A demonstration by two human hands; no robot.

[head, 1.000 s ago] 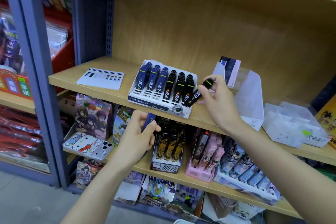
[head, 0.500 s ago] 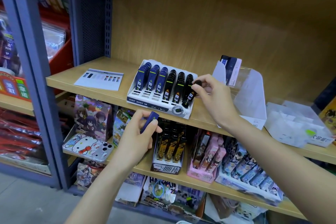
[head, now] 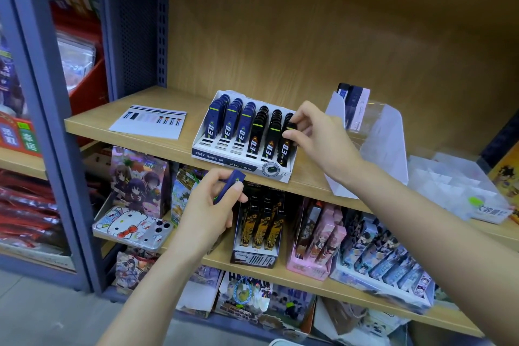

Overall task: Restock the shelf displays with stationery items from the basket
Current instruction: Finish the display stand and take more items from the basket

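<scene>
Nearest the camera, the left hand (head: pixel 206 211) is held below the edge of the upper shelf board (head: pixel 92 122). Its fingers curl round a blue pencil-lead case (head: pixel 235 178), with the thumb pressed on the flat face and the top end poking out. This blue case is the next piece of stock waiting to go in.

Just beyond, on the shelf board, stands the white cardboard display tray (head: pixel 224 156). It has three rows of blue cases (head: pixel 228 121) on the left and three black rows on the right. The right hand (head: pixel 320 135) reaches in from the right and pinches the front black lead case (head: pixel 286 147) of the rightmost row between thumb and forefinger near its top. The other fingers are loosely bent. That case sits tilted back in its slot against the ones behind.

These cases look like small, rigid, glossy plastic slips. They are probably very light and a little slick, so a fingertip pinch on the broad faces near the upper end should steer one best into a narrow slot. The tray itself is probably light enough to slide if pushed hard.

Further left lies a printed leaflet (head: pixel 148 121), and to the right stands a clear plastic holder (head: pixel 379 146). The basket is not plainly in view.
</scene>
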